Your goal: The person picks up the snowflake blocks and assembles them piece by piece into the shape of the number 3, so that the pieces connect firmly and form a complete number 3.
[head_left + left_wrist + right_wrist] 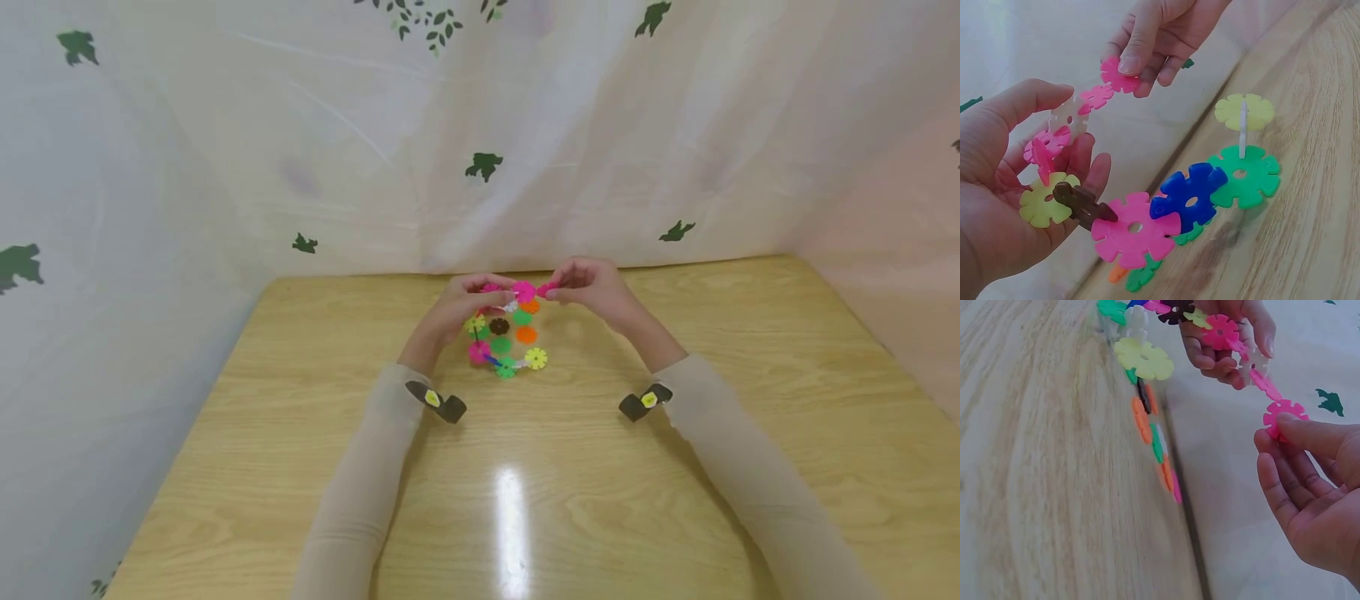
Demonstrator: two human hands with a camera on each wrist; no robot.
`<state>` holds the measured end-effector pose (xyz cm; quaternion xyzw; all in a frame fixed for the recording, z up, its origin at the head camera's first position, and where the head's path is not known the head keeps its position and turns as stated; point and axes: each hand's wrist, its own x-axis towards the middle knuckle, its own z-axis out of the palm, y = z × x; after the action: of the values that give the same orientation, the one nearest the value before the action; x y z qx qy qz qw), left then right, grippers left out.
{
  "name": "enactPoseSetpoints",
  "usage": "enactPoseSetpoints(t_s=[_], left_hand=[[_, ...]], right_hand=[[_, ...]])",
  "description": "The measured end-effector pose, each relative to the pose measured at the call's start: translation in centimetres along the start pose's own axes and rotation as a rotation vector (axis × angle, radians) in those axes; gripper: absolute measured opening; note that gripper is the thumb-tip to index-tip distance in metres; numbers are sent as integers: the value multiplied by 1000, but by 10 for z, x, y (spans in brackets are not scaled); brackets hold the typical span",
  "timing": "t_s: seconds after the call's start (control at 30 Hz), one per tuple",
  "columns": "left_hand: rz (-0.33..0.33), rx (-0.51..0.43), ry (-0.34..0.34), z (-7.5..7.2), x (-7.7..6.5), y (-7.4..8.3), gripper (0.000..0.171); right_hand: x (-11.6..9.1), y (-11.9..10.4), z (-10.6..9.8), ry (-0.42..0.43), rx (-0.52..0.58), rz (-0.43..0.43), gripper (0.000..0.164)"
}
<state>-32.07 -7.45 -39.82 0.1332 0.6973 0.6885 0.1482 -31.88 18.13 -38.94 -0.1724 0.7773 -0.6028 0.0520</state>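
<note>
A chain of slotted flower-shaped plastic discs curves between both hands, in front of the back cloth. My left hand (459, 307) grips it near a white disc (1060, 119), thumb at the disc's edge and fingers curled behind. My right hand (596, 287) pinches a pink disc (1277, 414) at the chain's end between thumb and fingers. Another pink disc (1096, 97) joins it to the white one. From the left hand hang a yellow disc (1036, 214), a brown disc (1082, 203), a pink disc (1119, 237), a blue disc (1196, 209), a green disc (1257, 184) and an end yellow disc (1232, 111).
Loose discs lie on the wooden table (315, 467) beneath the chain, among them an orange disc (527, 334), a green disc (501, 344) and a dark brown disc (493, 327). A pale cloth (375, 192) with green bird shapes hangs along the table's far edge.
</note>
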Motion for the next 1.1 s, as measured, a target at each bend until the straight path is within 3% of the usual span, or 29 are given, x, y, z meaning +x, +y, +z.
enactPoseSetpoints(t_s=[0.2,0.67,1.1], left_hand=[[1,10,-5,1,0,0,28],[66,39,-47,-2,-2,1,27],[26,46,-36,0,-5,8,28]], right_hand=[[-2,2,4,-4,33,-61,16],[-5,-3,8,41,-79,-213,12],[-6,-6,13,71,-101,-274,10]])
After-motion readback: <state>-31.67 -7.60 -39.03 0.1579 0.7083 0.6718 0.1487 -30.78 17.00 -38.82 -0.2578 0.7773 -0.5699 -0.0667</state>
